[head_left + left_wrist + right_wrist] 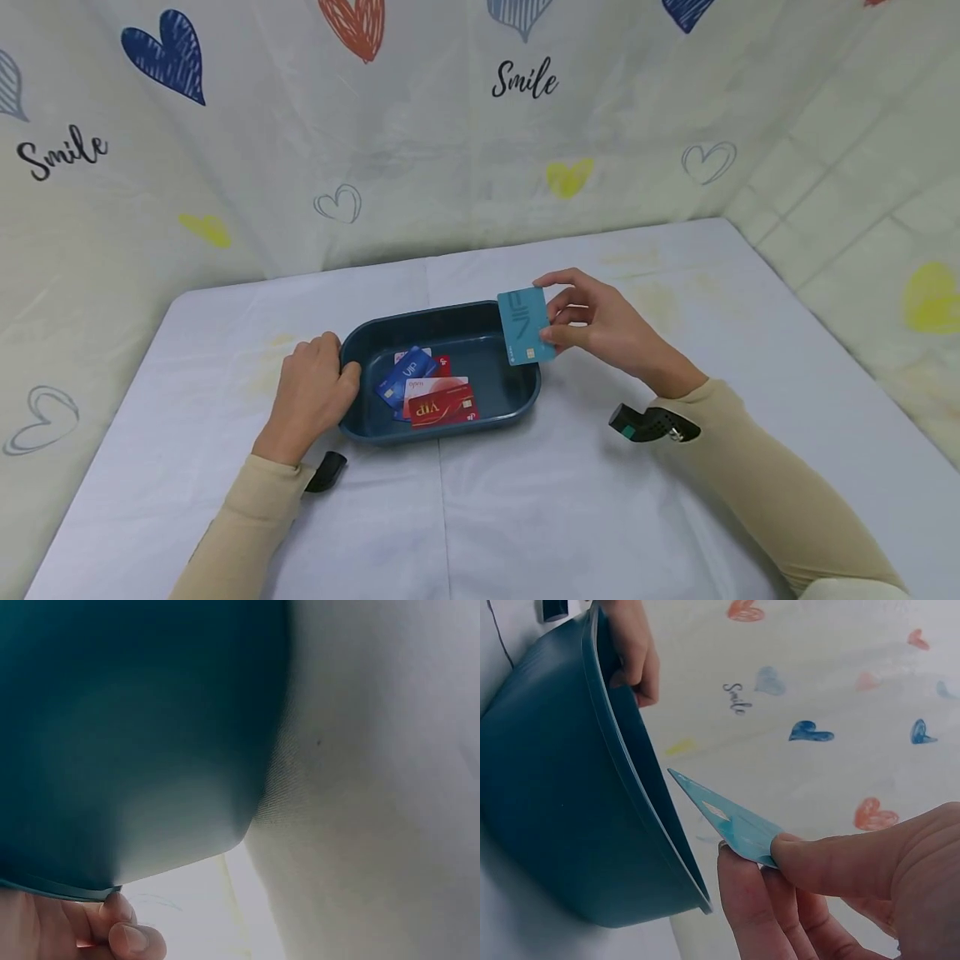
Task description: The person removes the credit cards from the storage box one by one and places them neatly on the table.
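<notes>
A light-blue VIP card (522,325) is pinched between the thumb and fingers of my right hand (588,321), over the right end of a dark teal basin (442,317). The right wrist view shows the same card (724,817) tilted beside the basin's rim (630,765). My left hand (311,392) grips the basin's left end, thumb over the rim and fingers outside. Inside the basin, toward its left half, a blue VIP card (406,375) and a red VIP card (444,406) overlap other red, white and blue cards, partly hidden.
The basin stands on a table with a white cloth (540,517). Behind it hangs a pale curtain (435,125) printed with hearts and the word Smile. A black wrist camera (652,423) sits at the right sleeve, and another (327,472) at the left.
</notes>
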Available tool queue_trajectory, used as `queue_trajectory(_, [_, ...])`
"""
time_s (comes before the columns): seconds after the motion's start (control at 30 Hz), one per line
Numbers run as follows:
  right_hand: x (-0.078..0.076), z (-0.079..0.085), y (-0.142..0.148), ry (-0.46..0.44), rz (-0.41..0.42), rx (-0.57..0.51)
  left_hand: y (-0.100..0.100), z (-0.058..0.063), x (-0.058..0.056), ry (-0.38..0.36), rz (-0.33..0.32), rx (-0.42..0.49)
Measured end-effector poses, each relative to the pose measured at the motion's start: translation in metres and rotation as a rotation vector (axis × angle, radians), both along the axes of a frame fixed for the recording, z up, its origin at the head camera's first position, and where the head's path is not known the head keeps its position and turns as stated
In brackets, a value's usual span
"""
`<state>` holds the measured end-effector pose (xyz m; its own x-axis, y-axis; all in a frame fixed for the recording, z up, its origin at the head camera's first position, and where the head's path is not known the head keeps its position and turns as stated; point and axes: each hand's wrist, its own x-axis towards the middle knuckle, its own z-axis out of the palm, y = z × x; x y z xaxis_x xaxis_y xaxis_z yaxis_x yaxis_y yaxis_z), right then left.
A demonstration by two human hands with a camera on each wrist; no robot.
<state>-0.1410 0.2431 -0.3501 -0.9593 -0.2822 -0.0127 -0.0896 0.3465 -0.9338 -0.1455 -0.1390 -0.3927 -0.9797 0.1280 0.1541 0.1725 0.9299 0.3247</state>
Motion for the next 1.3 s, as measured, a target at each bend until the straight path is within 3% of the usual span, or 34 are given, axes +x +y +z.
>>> queue_trajectory(0.27, [-0.003,0.003,0.006,-0.027,-0.019,-0.023,0.003,0.000,0.006,0.157,-0.004,-0.101])
queue_trajectory(0.4, [-0.006,0.002,0.010,-0.040,-0.040,-0.016,0.003,0.000,0.008,0.198,0.001,-0.127])
queue_trajectory(0.93, [-0.016,0.001,0.025,-0.088,-0.095,0.007,0.004,0.001,0.009,0.184,0.006,-0.127])
queue_trajectory(1.3, [-0.024,-0.012,0.037,-0.116,-0.117,0.000,0.005,-0.001,0.008,0.174,0.002,-0.129])
